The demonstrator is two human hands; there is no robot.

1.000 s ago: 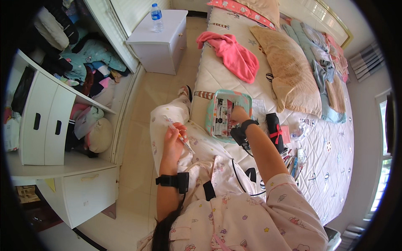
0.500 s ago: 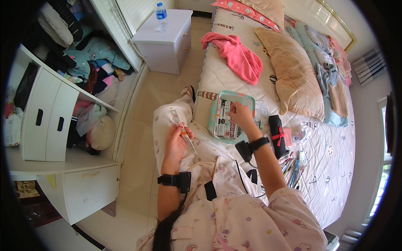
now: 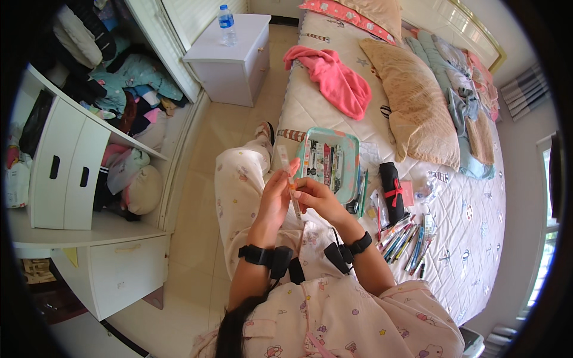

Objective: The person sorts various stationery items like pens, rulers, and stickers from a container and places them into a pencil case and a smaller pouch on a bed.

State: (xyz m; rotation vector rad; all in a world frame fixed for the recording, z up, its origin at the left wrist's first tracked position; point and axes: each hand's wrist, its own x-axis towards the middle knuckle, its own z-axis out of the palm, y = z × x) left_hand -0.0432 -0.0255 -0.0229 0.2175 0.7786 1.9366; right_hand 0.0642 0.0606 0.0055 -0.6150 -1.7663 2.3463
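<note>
One bed (image 3: 462, 268) fills the right side, with one bedside cabinet (image 3: 224, 83) beyond its near edge. One broad tan pillow (image 3: 418, 110) and one pink cloth (image 3: 337, 86) lie on it, then one turquoise basket (image 3: 344, 139) holding several narrow packs, too overlapped to count. The right hand (image 3: 320, 198) is nearer the basket; the left hand (image 3: 274, 196) is on its far side. Right of the basket lie one black roll (image 3: 393, 206) tied with red ribbon and a loose spread of pens (image 3: 403, 241), too many to count surely. Smallest, one slim clear packet (image 3: 283, 156) sits over the lap, between the two hands: both hands' fingers grip it, its long axis pointing away from the body, far end tipped slightly left.
</note>
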